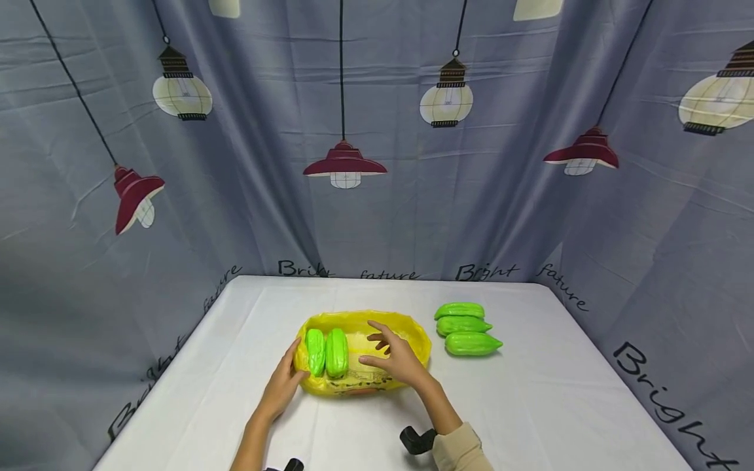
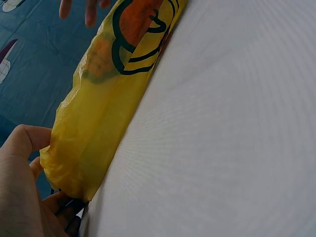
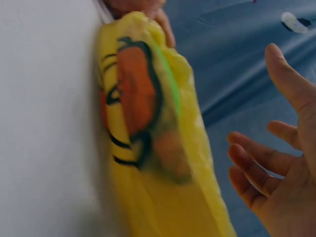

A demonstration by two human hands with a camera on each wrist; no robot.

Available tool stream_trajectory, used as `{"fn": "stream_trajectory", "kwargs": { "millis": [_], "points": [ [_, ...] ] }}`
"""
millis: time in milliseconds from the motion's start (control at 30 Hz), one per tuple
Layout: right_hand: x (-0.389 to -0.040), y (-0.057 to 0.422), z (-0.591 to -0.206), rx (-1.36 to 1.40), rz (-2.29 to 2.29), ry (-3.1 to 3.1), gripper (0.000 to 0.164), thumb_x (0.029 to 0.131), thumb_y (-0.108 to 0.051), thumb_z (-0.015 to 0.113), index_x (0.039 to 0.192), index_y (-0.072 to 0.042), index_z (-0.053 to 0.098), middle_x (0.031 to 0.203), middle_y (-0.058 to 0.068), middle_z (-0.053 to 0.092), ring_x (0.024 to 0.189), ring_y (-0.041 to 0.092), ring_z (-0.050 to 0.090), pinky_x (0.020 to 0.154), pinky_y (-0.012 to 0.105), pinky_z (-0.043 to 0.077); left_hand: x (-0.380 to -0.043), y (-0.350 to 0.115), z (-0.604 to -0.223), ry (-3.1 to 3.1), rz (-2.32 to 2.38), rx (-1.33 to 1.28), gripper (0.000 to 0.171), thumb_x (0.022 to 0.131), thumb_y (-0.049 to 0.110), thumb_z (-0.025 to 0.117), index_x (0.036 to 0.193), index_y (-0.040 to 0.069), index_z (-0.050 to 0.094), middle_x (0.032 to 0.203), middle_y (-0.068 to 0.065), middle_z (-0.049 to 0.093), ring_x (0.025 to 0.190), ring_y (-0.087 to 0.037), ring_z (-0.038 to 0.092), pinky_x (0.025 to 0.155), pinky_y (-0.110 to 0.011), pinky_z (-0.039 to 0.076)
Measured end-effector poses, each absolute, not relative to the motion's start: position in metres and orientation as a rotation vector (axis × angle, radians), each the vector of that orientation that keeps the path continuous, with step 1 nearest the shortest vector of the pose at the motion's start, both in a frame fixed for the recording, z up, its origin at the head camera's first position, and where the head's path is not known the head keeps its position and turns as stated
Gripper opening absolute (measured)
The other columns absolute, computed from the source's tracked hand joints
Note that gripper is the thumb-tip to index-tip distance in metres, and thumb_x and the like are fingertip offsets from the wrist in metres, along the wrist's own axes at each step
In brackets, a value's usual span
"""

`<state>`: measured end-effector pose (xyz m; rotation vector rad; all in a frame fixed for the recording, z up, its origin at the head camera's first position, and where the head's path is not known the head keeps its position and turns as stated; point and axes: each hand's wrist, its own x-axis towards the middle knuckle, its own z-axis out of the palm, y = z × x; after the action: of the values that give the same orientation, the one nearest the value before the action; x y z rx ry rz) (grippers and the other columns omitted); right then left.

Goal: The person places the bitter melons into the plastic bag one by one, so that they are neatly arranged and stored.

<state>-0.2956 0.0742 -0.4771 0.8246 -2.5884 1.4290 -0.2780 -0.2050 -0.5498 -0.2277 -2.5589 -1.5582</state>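
Note:
A yellow plastic bag (image 1: 365, 317) stands spread wide like a basin, with orange and dark printing on its near side. Inside its left end, two glossy green gourds (image 1: 337, 353) lie side by side. My left hand (image 1: 279, 386) holds the bag's left end, thumb at the near side and fingers round the far side; the left wrist view shows the thumb (image 2: 32, 138) against the yellow plastic. Over the bag's right half hovers my right hand (image 1: 397, 360), its fingers spread and nothing in them. The right wrist view shows this palm (image 3: 291, 202) apart from the bag.
Right of the bag, three more green gourds (image 1: 473, 343) lie in a stack-like row on the white tablecloth (image 1: 542, 392). A grey-blue curtain (image 1: 383, 222) printed with lamps surrounds the table at the back and sides. Black wrist devices (image 1: 417, 440) show near both wrists.

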Motion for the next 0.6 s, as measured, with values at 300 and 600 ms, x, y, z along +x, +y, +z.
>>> {"fn": "stream_trajectory", "kwargs": {
  "millis": [300, 600],
  "points": [
    [-0.296, 0.126, -0.46, 0.739, 1.38, -2.624, 0.066, 0.079, -0.035, 0.07, 0.136, -0.012, 0.045, 0.117, 0.018, 0.058, 0.099, 0.034, 0.055, 0.085, 0.051, 0.044, -0.278, -0.207, -0.552, -2.545, -1.525, -0.239, 0.071, 0.086, 0.013, 0.054, 0.148, 0.02, 0.019, 0.15, -0.017, 0.019, 0.135, -0.037, 0.019, 0.106, -0.054, 0.018],
    [-0.31, 0.185, -0.46, 0.562, 1.282, -2.698, 0.066, 0.074, -0.031, 0.076, 0.132, -0.013, 0.051, 0.118, 0.015, 0.058, 0.104, 0.037, 0.054, 0.087, 0.053, 0.043, -0.279, -0.205, -0.552, -2.555, -1.564, -0.24, 0.071, 0.087, 0.013, 0.054, 0.149, 0.021, 0.018, 0.151, -0.016, 0.017, 0.136, -0.035, 0.016, 0.107, -0.053, 0.016]
  ]
}}
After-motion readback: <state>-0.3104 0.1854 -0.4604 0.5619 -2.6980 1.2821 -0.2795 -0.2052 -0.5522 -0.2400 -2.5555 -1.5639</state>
